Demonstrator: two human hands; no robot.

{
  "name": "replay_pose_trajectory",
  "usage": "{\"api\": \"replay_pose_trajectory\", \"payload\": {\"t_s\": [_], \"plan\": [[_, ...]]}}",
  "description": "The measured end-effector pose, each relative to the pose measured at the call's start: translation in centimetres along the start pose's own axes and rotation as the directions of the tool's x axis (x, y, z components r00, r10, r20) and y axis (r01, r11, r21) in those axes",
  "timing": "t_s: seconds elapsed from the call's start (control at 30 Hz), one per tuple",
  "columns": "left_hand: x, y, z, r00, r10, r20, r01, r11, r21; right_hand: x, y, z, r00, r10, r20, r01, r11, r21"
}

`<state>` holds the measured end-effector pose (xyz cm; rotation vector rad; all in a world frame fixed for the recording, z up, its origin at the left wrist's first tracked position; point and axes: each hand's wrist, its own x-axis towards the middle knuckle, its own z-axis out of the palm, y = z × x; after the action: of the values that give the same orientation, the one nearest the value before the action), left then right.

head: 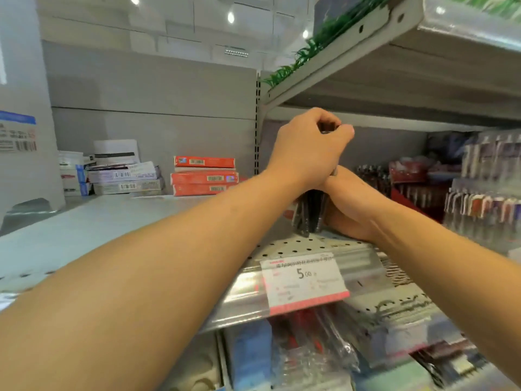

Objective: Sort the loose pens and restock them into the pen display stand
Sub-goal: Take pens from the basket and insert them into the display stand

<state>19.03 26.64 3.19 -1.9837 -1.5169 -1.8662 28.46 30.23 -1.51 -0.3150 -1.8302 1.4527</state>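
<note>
1. Head view: both forearms reach over a grey perforated shelf (296, 246) in a shop.
2. Left hand (307, 153) is raised, fingers curled, grip closed on the top ends of a bundle of dark pens (310, 213).
3. Right hand (349, 204) sits lower, its grip wrapped round the same bundle from the right side.
4. The bundle stands roughly upright, its lower ends at the shelf surface; contact cannot be confirmed.
5. Pen display stand (485, 198) is at the right of the shelf, rows of capped pens, blurred.
6. Price tag (304, 280) marked 5.00 hangs on the shelf's front rail.
7. Red boxes (204, 179) are stacked at the back, left of the hands.
</note>
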Motion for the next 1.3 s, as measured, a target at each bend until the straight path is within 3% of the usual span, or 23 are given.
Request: {"api": "replay_pose_trajectory", "payload": {"t_s": [0.2, 0.27, 0.33, 0.47, 0.5, 0.57, 0.67, 0.8, 0.93, 1.03, 1.13, 1.3], "plan": [[-2.8, 2.6, -0.5, 0.997, 0.035, -0.066, -0.037, 0.999, -0.029, -3.8, -1.8, 1.9, 0.988, -0.069, -0.138, 0.060, 0.996, -0.071], [-5.4, 4.1, -1.0, 0.993, -0.010, -0.114, -0.011, 0.983, -0.182, -5.8, -2.2, 2.9, 0.979, -0.062, -0.193, 0.087, 0.989, 0.123], [-9.6, 5.2, -1.2, 0.981, -0.050, -0.185, -0.019, 0.936, -0.352, -8.4, -2.4, 4.0, 0.988, 0.001, -0.155, 0.062, 0.915, 0.398], [-21.1, 6.7, 1.6, 0.918, -0.250, -0.309, -0.047, 0.704, -0.709, -15.0, -0.8, 6.2, 0.999, 0.034, -0.004, -0.020, 0.666, 0.745], [-23.5, 7.0, 2.5, 0.874, -0.342, -0.346, -0.053, 0.639, -0.767, -16.9, 0.2, 7.1, 0.998, 0.058, 0.005, -0.040, 0.630, 0.776], [-27.6, 7.2, 3.9, 0.712, -0.577, -0.401, -0.053, 0.525, -0.849, -20.9, 3.2, 8.7, 0.987, 0.158, -0.002, -0.089, 0.572, 0.816], [-33.8, 7.8, 4.4, 0.459, -0.787, -0.412, -0.001, 0.464, -0.886, -26.6, 7.5, 10.7, 0.958, 0.286, 0.030, -0.189, 0.547, 0.816], [-42.0, 8.7, 3.3, 0.191, -0.875, -0.445, 0.011, 0.455, -0.891, -33.0, 10.7, 14.4, 0.894, 0.405, 0.193, -0.400, 0.525, 0.752], [-48.6, 10.0, 0.5, 0.049, -0.875, -0.482, -0.073, 0.478, -0.875, -37.8, 11.4, 19.0, 0.837, 0.401, 0.373, -0.544, 0.527, 0.654], [-52.1, 11.3, -1.3, 0.010, -0.868, -0.496, -0.141, 0.490, -0.860, -40.2, 11.3, 21.8, 0.804, 0.430, 0.410, -0.591, 0.514, 0.621], [-54.6, 12.7, -3.4, 0.022, -0.854, -0.520, -0.147, 0.512, -0.846, -41.8, 11.2, 24.7, 0.765, 0.429, 0.480, -0.641, 0.436, 0.632], [-58.2, 15.5, -9.3, 0.071, -0.828, -0.556, 0.038, 0.560, -0.828, -43.8, 10.8, 31.6, 0.741, 0.434, 0.512, -0.670, 0.443, 0.595]]}}
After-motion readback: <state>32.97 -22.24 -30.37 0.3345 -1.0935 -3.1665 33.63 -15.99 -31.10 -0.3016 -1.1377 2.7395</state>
